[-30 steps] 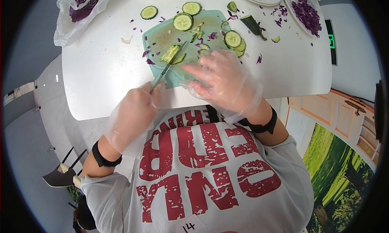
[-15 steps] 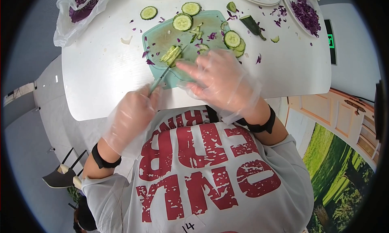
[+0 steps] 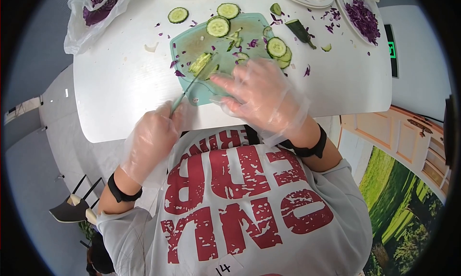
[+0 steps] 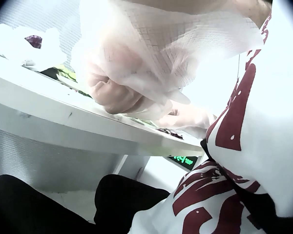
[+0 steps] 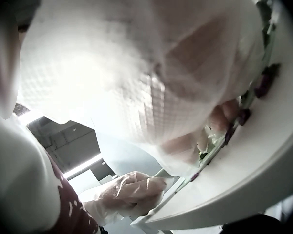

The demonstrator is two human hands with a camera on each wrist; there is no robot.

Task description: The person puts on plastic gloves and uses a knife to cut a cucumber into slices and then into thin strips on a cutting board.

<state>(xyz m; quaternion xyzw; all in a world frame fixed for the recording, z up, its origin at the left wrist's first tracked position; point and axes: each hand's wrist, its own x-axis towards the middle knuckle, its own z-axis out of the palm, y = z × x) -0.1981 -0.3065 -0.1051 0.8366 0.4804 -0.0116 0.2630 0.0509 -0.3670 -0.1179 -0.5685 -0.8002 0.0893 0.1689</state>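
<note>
In a clear plastic glove, the left hand (image 3: 152,138) grips a small knife (image 3: 177,102) by its pale green handle. The blade slants up and right across the teal cutting board (image 3: 194,42), alongside a small stack of cucumber strips (image 3: 199,64). The right hand (image 3: 264,93), gloved too, is low over the board with its index finger stretched left, the tip right at the strips and blade. Seen from the left wrist, the left fist (image 4: 119,78) curls at the table edge, its knife hidden. The right wrist view has the right hand (image 5: 161,87) close up.
Cucumber slices (image 3: 218,26) overlap the board's far side; more slices (image 3: 277,48) lie at its right edge. A cucumber end piece (image 3: 299,32) rests beyond. Shredded purple cabbage (image 3: 362,19) fills a plate at back right. A plastic bag (image 3: 77,33) with cabbage stands back left.
The knife and left hand have drawn slightly down and left, toward the body. The right index finger has moved left to the cucumber strips.
</note>
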